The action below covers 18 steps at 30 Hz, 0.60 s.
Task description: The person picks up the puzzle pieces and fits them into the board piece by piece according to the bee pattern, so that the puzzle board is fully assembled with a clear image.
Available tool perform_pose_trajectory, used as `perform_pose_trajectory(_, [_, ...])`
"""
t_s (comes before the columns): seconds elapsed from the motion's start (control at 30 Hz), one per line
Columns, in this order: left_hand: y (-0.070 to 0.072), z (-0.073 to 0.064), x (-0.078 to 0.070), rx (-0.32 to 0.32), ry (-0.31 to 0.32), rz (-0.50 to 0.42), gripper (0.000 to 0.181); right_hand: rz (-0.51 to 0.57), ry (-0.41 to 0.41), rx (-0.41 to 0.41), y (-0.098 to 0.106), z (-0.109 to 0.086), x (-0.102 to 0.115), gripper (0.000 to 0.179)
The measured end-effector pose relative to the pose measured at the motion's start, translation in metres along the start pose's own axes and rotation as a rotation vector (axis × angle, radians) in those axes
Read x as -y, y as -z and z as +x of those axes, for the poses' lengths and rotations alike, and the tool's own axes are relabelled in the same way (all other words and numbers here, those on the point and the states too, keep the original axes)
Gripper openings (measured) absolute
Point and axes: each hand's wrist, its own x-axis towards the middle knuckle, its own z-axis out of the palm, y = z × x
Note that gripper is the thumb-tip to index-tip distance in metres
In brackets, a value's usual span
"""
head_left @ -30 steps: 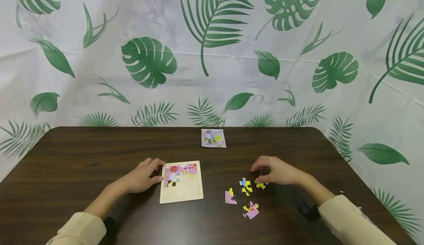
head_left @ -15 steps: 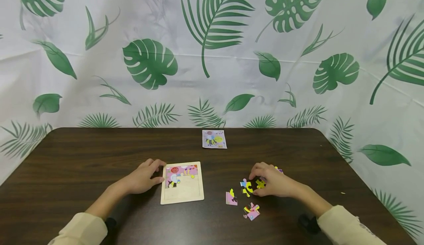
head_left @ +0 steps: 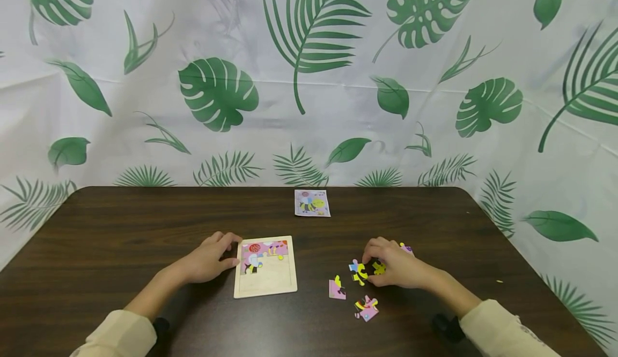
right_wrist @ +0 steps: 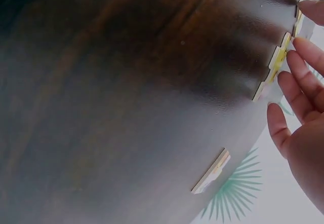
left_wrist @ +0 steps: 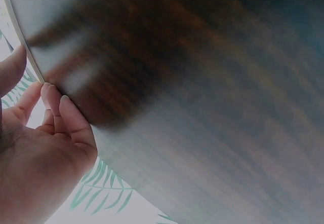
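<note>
Landmark taken: wooden tray (head_left: 270,282), partly filled. Seen since a second ago: a small shift of the right hand (head_left: 396,264) toward the tray, to fingertips at the edge of a blue-and-yellow piece (head_left: 358,274), right of the tray. Read as attention turning to that piece; judged not yet lifted. Cannot tell whether pinched or only touched. Found at the tray's left edge: left hand (head_left: 207,257), with thumb and index spaced apart, touching it.

Counted: two hands; one tray; one picture card (head_left: 312,203), beyond the tray and slightly right; likely five loose pieces, all right of the tray. Besides blue-and-yellow: pink-and-yellow piece (head_left: 337,289), nearest the tray; pink-and-red piece (head_left: 368,311); yellow piece (head_left: 379,267) and purple-marked piece (head_left: 406,248), both partly hidden. Cannot count fitted pieces.
</note>
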Motion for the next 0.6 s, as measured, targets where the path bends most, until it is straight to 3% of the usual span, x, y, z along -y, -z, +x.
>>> perform_pose_trajectory(0.13, [-0.0012, 0.0001, 0.0023, -0.007, -0.017, 0.001, 0.038, 0.009, -0.007, 0.004, 0.0000, -0.0005, -0.0001, 0.018])
perform_pose_trajectory(0.33, [0.0026, -0.0018, -0.0062, 0.009, 0.038, -0.010, 0.038, 0.012, 0.019, -0.025, -0.0017, 0.0000, -0.0017, 0.019])
perform_pose_trajectory(0.6, [0.0024, -0.0011, -0.0063, 0.012, 0.047, 0.003, 0.037, 0.026, -0.004, -0.018, -0.0034, 0.0003, -0.0019, 0.022])
